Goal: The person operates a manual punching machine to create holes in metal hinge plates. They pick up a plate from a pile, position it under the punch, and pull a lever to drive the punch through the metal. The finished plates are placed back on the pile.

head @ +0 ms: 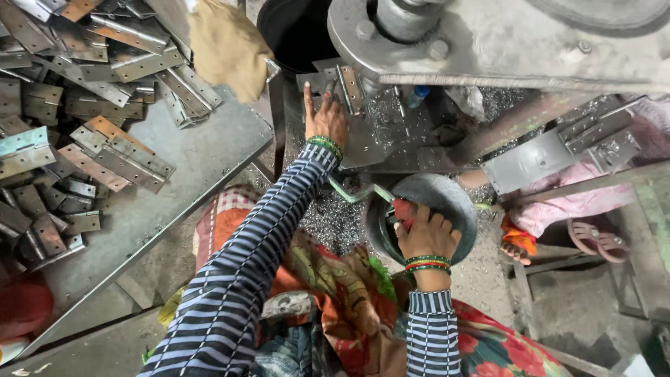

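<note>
My left hand (324, 117) reaches up to the machine's bed, fingers spread, touching a small metal hinge (347, 88) that lies under the press head (419, 28). My right hand (423, 236) is closed around the red-wrapped grip of a dark round handwheel (453, 202) at the machine's front. Both arms wear blue striped sleeves and green and orange bangles. Metal shavings (335, 223) cover the floor below the bed.
A grey steel table (202, 160) at the left carries a heap of several metal hinges (91, 132). A tan cloth (223, 45) lies at its far end. Another person's sandalled foot (593, 241) and pink garment are at the right, beside a grey metal bracket (558, 150).
</note>
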